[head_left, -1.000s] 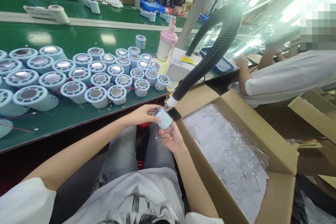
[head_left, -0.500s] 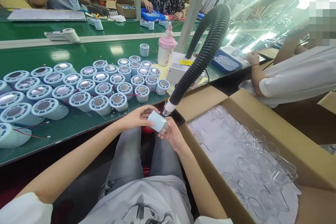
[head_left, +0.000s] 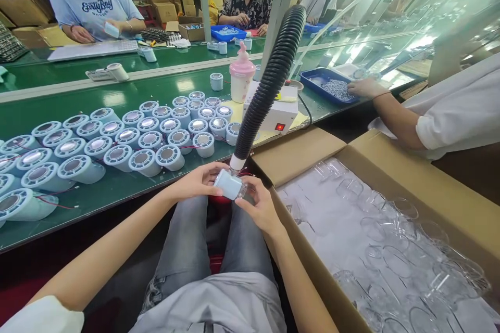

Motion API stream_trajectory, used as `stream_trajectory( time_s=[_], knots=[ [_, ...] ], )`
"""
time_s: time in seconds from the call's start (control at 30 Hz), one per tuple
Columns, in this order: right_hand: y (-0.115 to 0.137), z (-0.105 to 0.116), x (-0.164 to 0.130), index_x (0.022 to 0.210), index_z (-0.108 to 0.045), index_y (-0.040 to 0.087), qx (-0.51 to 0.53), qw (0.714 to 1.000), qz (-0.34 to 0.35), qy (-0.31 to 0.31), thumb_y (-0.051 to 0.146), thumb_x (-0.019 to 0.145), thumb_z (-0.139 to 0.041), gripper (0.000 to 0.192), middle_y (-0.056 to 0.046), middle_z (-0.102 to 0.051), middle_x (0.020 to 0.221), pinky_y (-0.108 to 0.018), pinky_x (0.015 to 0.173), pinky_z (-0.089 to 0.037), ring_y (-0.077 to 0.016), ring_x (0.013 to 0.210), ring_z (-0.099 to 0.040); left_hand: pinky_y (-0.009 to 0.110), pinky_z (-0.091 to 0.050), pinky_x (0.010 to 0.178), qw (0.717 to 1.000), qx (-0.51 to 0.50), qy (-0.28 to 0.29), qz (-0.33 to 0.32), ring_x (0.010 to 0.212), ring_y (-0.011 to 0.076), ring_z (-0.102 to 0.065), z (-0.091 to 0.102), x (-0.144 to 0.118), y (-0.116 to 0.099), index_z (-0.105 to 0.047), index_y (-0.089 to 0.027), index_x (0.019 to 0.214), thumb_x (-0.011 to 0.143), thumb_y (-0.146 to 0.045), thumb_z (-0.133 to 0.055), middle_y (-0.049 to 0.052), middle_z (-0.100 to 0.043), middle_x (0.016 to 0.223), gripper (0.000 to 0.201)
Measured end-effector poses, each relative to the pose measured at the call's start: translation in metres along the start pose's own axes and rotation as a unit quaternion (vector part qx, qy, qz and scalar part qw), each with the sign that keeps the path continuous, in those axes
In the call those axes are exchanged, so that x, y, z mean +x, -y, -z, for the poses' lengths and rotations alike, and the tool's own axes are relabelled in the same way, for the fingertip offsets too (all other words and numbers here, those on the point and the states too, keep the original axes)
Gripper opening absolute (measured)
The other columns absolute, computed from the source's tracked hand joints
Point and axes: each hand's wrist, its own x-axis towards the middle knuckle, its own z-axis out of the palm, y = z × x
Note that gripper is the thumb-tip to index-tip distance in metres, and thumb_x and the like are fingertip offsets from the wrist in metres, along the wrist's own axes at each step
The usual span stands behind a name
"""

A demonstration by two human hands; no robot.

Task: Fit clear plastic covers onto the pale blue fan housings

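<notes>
- I see a cardboard box (head_left: 394, 166) at lower right, flaps open, lined with white sheet; it holds many clear glass domes (head_left: 394, 250) lying loose, too overlapped to count.
- Blue tray (head_left: 318, 77) on the green tabletop (head_left: 117, 96) at right holds a heap of small grey parts (head_left: 336, 88); a co-worker's hand (head_left: 363, 87) rests on that heap.
- Second blue tray (head_left: 225, 34) far across the tabletop in front of another seated person; I can't read its contents.
- Small open carton (head_left: 191, 30) beside it, contents not clear.
- White cup with pink lid (head_left: 241, 74) stands upright near the white control unit (head_left: 278, 110), which shows a red lit switch.
- Rows of pale blue round housings (head_left: 117, 140) stand on the tabletop, open faces up, each with a shiny disc inside; some trail red wires.
- My pale blue cylinder (head_left: 229, 184) is held over my lap, off the tabletop edge, just below the white nozzle (head_left: 236, 162) of the black ribbed hose (head_left: 269, 83).
- Its long axis lies roughly level, tilted a little down to the right; a clear glass end (head_left: 242, 192) points right toward my right hand, blue end toward my left.
- Left hand (head_left: 195, 181) is curled over the cylinder's top and left end, fingers closed on it.
- Right hand (head_left: 261, 207) cups it from below and right, fingertips touching the glass end.
- Nozzle tip is touching or just above the cylinder; I can't tell which.
</notes>
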Motion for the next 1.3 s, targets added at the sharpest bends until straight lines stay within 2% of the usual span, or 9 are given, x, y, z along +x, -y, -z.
stream_trajectory(
  time_s=[0.3, 0.43, 0.67, 0.77, 0.87, 0.93, 1.0, 1.13, 1.3],
  knots=[
    [0.024, 0.006, -0.014, 0.106, -0.05, 0.022, 0.049, 0.994, -0.062, 0.077, 0.035, 0.078, -0.068, 0.035, -0.003, -0.059, 0.099, -0.029, 0.078, -0.051, -0.0164, 0.087, -0.059, 0.039, -0.045, 0.099, 0.994, 0.107, -0.014, 0.012, 0.115, 0.0251, -0.056, -0.031, -0.035, -0.013, -0.053, -0.02, 0.127, 0.068, -0.024, -0.079, 0.012, -0.056, 0.129, 0.064],
    [0.043, 0.003, -0.034, 0.101, -0.047, 0.022, 0.122, 0.976, -0.16, 0.085, 0.045, 0.081, -0.064, 0.035, 0.001, -0.059, 0.086, -0.024, 0.062, -0.051, -0.0128, 0.071, -0.059, 0.041, -0.044, 0.102, 0.99, 0.137, -0.008, -0.015, 0.122, 0.0275, -0.052, -0.051, -0.059, -0.014, -0.051, -0.024, 0.131, 0.067, -0.025, -0.08, 0.012, -0.053, 0.135, 0.071],
    [0.063, -0.024, -0.059, 0.086, -0.047, 0.019, 0.159, 0.9, -0.389, 0.114, 0.076, 0.078, -0.043, 0.058, 0.001, -0.059, 0.055, -0.019, 0.035, -0.042, -0.0127, 0.041, -0.057, 0.037, -0.049, 0.096, 0.973, 0.212, 0.0, -0.089, 0.129, 0.0268, -0.044, -0.07, -0.103, -0.005, -0.052, -0.028, 0.129, 0.073, -0.025, -0.074, 0.011, -0.046, 0.139, 0.06],
    [0.068, -0.029, -0.069, 0.1, -0.051, 0.016, 0.077, 0.941, -0.298, 0.143, 0.076, 0.085, -0.027, 0.066, -0.008, -0.066, 0.072, -0.025, 0.04, -0.049, -0.0164, 0.05, -0.063, 0.033, -0.051, 0.093, 0.981, 0.183, -0.028, -0.06, 0.12, 0.0239, -0.051, -0.075, -0.12, -0.009, -0.051, -0.026, 0.128, 0.074, -0.026, -0.073, 0.009, -0.051, 0.132, 0.059],
    [0.073, -0.026, -0.075, 0.13, -0.042, 0.025, -0.051, 0.985, -0.079, 0.142, 0.063, 0.08, -0.059, 0.065, -0.015, -0.053, 0.132, -0.041, 0.086, -0.055, -0.0267, 0.108, -0.061, 0.031, -0.053, 0.086, 0.993, 0.111, -0.042, -0.017, 0.104, 0.0203, -0.059, -0.077, -0.131, -0.012, -0.048, -0.025, 0.129, 0.076, -0.031, -0.072, 0.008, -0.057, 0.12, 0.058],
    [0.076, -0.024, -0.075, 0.134, -0.042, 0.036, -0.146, 0.972, 0.067, 0.171, 0.034, 0.08, -0.072, 0.061, -0.006, -0.036, 0.149, -0.045, 0.106, -0.04, -0.0264, 0.131, -0.042, 0.031, -0.055, 0.081, 0.998, 0.05, -0.038, 0.0, 0.097, 0.0197, -0.062, -0.076, -0.135, -0.012, -0.045, -0.025, 0.131, 0.079, -0.035, -0.069, 0.008, -0.059, 0.114, 0.058],
    [0.077, -0.025, -0.073, 0.13, -0.048, 0.039, -0.196, 0.951, 0.139, 0.195, 0.016, 0.084, -0.067, 0.055, -0.002, -0.041, 0.146, -0.043, 0.107, -0.039, -0.0238, 0.132, -0.041, 0.033, -0.055, 0.082, 0.999, 0.032, -0.03, 0.0, 0.098, 0.0209, -0.062, -0.074, -0.137, -0.012, -0.043, -0.026, 0.135, 0.079, -0.038, -0.069, 0.008, -0.059, 0.118, 0.062],
    [0.079, -0.034, -0.07, 0.133, -0.047, 0.035, -0.009, 0.983, -0.064, 0.174, 0.036, 0.083, -0.069, 0.054, -0.006, -0.059, 0.126, -0.034, 0.092, -0.052, -0.0218, 0.111, -0.06, 0.038, -0.044, 0.103, 0.992, 0.11, -0.023, -0.058, 0.124, 0.0263, -0.049, -0.068, -0.138, -0.013, -0.042, -0.031, 0.139, 0.074, -0.028, -0.075, 0.008, -0.046, 0.141, 0.073],
    [0.084, -0.038, -0.063, 0.123, -0.058, 0.035, 0.136, 0.96, -0.2, 0.144, 0.038, 0.078, -0.074, 0.047, -0.001, -0.068, 0.105, -0.026, 0.082, -0.054, -0.0164, 0.093, -0.065, 0.038, -0.046, 0.102, 0.998, 0.046, 0.0, -0.039, 0.123, 0.0244, -0.052, -0.061, -0.138, -0.014, -0.04, -0.031, 0.141, 0.08, -0.022, -0.068, 0.008, -0.046, 0.142, 0.067]
  ],
)
